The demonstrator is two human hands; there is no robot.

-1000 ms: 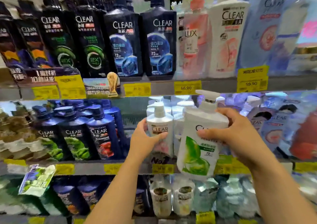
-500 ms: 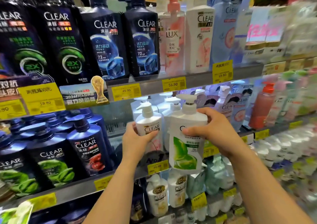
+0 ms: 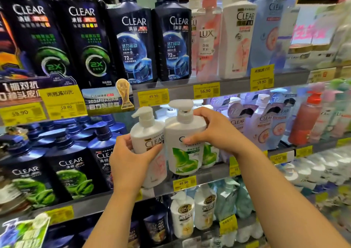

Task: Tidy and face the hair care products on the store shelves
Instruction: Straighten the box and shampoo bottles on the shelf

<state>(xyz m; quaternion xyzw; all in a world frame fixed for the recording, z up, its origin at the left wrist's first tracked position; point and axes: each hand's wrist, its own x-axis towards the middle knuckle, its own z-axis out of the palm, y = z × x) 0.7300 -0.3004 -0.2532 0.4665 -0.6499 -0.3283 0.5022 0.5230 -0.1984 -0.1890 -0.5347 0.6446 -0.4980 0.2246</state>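
Note:
Two white CLEAR pump bottles stand side by side at the front of the middle shelf. My left hand grips the left bottle, which has a pink flower label. My right hand grips the right bottle, with a green leaf label, around its shoulder. The two bottles touch. Both labels face me. More white bottles stand behind them, partly hidden.
Dark blue CLEAR bottles fill the middle shelf to the left. The upper shelf holds dark CLEAR bottles, a pink LUX bottle and a white CLEAR bottle. Pale bottles stand to the right. Yellow price tags line the shelf edges.
My right hand has brought the green-label bottle back and down onto the middle shelf, against the pink-label bottle. My left hand has stayed on its bottle. The view has shifted closer.

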